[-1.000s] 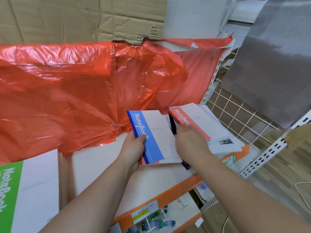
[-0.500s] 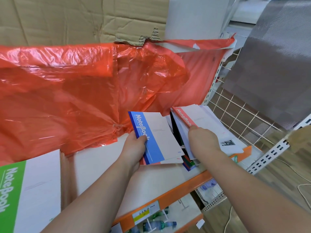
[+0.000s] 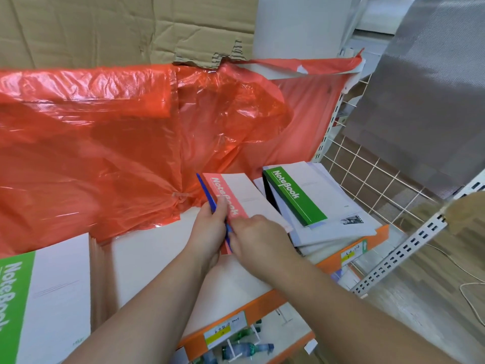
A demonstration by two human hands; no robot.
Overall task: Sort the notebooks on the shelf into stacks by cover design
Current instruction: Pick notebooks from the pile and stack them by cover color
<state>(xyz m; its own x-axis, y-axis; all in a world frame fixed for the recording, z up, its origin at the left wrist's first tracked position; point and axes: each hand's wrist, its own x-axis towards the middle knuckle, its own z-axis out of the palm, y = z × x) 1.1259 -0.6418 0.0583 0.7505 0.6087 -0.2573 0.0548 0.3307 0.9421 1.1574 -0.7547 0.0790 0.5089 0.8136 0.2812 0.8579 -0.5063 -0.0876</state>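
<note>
Head cam: left hand (image 3: 210, 229) grips two notebooks together, thumb across the red notebook (image 3: 231, 195), w/ the edge of a blue notebook (image 3: 209, 195) showing beneath it, both held over the shelf (image 3: 147, 256). Right hand (image 3: 259, 237) curls its fingers on the red one's near edge, touching the left hand. Just to the R, a green notebook (image 3: 294, 195) tops a loose pile (image 3: 336, 232) at the shelf's end. Bottom L: a big green-banded notebook (image 3: 52, 298). Behind: orange plastic sheet (image 3: 105, 153) & cardboard (image 3: 91, 27).

Red plastic sheet (image 3: 105, 143) hangs below torn cardboard (image 3: 105, 27), beside wire grid (image 3: 367, 174).
</note>
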